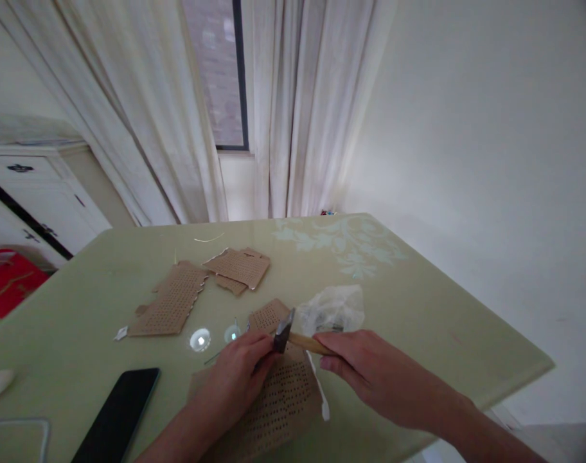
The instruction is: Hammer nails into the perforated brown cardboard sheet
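My right hand (353, 354) grips the wooden handle of a small hammer (284, 331), its dark metal head tilted over the cardboard. Close against that head are the fingertips of my left hand (242, 363), pinched together; whatever they hold, if anything, is hidden. Beneath both lies a brown cardboard sheet (286, 392) covered in rows of small holes or dark marks, with a white strip along its right edge. A smaller perforated cardboard piece (268, 315) sits just beyond the hammer.
More perforated cardboard pieces lie farther back, one at left (172, 302) and an overlapping group (239, 267). A crumpled clear plastic bag (334, 305) rests beyond my right hand. A black phone (119, 415) and a white cable (45, 427) are at front left. Curtains and a wall border the table (418, 308).
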The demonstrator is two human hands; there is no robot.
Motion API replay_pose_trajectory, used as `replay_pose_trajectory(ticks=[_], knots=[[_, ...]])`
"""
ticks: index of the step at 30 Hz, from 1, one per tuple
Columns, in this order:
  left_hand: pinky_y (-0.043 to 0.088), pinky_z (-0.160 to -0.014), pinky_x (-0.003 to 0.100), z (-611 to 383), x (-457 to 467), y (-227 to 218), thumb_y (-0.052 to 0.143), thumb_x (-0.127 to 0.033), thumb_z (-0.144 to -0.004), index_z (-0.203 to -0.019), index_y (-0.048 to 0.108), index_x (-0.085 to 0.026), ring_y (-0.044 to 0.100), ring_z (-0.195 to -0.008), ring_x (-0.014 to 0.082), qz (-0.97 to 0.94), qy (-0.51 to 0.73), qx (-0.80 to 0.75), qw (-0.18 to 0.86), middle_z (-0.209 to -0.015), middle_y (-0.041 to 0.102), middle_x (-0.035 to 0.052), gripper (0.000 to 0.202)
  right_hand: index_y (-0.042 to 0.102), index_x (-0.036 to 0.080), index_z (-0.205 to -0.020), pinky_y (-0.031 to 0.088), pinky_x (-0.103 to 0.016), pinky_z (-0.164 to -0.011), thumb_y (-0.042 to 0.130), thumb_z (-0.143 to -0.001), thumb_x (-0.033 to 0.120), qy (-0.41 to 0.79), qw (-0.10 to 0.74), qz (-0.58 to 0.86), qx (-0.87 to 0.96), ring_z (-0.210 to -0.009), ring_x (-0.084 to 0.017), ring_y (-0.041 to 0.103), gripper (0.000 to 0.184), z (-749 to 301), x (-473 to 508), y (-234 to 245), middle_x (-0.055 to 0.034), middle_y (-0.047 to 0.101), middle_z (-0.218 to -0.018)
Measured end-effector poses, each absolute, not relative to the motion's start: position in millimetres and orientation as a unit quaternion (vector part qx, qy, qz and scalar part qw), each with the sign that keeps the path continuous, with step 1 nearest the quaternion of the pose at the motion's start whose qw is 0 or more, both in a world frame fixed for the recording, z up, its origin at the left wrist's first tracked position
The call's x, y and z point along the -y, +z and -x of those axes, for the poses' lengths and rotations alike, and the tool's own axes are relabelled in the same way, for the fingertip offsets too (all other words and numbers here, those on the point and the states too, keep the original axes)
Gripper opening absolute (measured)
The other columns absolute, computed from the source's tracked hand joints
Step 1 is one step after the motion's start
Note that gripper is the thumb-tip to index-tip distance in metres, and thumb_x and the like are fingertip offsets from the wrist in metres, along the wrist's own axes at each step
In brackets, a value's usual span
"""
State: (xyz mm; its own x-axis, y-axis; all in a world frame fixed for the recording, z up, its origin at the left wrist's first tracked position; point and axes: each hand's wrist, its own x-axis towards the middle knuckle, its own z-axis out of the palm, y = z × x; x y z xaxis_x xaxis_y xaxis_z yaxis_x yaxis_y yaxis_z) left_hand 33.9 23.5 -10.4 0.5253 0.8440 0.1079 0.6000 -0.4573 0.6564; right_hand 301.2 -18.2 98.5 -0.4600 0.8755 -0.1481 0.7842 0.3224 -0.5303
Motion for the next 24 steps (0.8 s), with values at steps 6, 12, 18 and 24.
replay_pose_trajectory(ticks=[6, 12, 18, 24], knots=[[0.055, -0.099, 0.036, -33, -21, -13, 0.051, -0.027, -0.110, -0.109, 0.079, -0.029, 0.074, -0.105, 0.0244, -0.839, 0.194, -0.433, 0.266, -0.115, 0.080, 0.0041, 0.028, 0.065, 0.023, -0.106, 0.043, -0.030, -0.075, 0.052, -0.114, 0.031, 0.267, 0.078, 0.508, 0.815, -0.087, -0.022, 0.071, 0.017, -302, 17, 96, -0.0023, 0.075, -0.093], [0.057, -0.090, 0.034, -36, -18, -1, 0.049, -0.025, -0.109, -0.102, 0.080, -0.027, 0.075, -0.095, 0.0240, -0.848, 0.159, -0.439, 0.250, -0.103, 0.080, 0.0041, 0.032, 0.068, 0.025, -0.111, 0.044, -0.032, -0.079, 0.052, -0.114, 0.031, 0.262, 0.089, 0.522, 0.807, -0.092, -0.024, 0.071, 0.017, -305, 21, 92, -0.0037, 0.076, -0.098], [0.057, -0.093, 0.036, -36, -17, 3, 0.050, -0.025, -0.108, -0.109, 0.081, -0.028, 0.076, -0.099, 0.0247, -0.840, 0.162, -0.439, 0.274, -0.110, 0.081, 0.0033, 0.031, 0.070, 0.026, -0.111, 0.046, -0.032, -0.079, 0.052, -0.113, 0.032, 0.266, 0.111, 0.520, 0.804, -0.090, -0.024, 0.072, 0.018, -305, 23, 89, -0.0035, 0.078, -0.097], [0.056, -0.095, 0.032, -38, -18, 4, 0.054, -0.020, -0.107, -0.104, 0.082, -0.027, 0.076, -0.101, 0.0222, -0.841, 0.170, -0.431, 0.281, -0.114, 0.080, 0.0025, 0.029, 0.069, 0.026, -0.116, 0.048, -0.033, -0.081, 0.051, -0.114, 0.034, 0.249, 0.099, 0.524, 0.809, -0.093, -0.025, 0.073, 0.020, -303, 27, 80, -0.0048, 0.079, -0.100]])
